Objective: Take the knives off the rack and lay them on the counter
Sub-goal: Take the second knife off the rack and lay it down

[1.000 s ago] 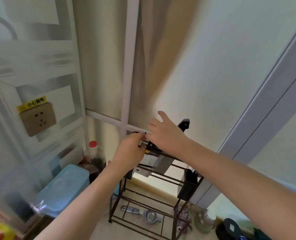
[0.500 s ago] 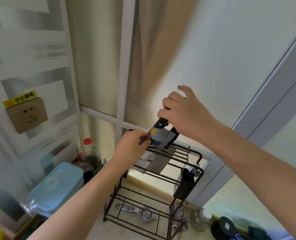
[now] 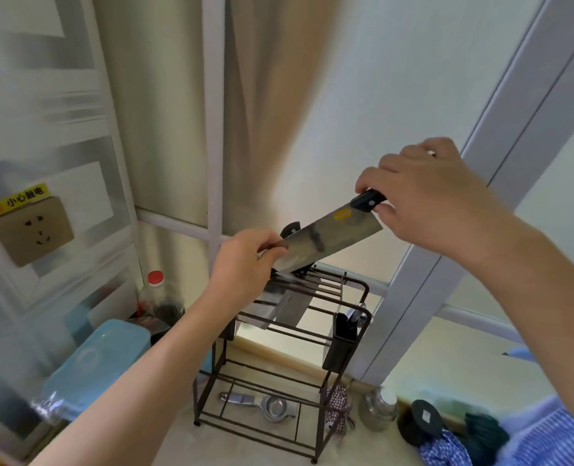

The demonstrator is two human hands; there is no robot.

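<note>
Head view: we hold cleaver [image 3: 329,242] above rack [image 3: 316,317]; right hand [image 3: 427,196] wraps handle, left hand [image 3: 245,264] pinches blade tip. More blades in rack. Step: extraction; next, we judge, lower flat onto counter [image 3: 178,442].

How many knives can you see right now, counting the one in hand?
3, perhaps more hidden. One cleaver is held by the right hand and left hand above the rack; two blades still hang in its slots.
</note>
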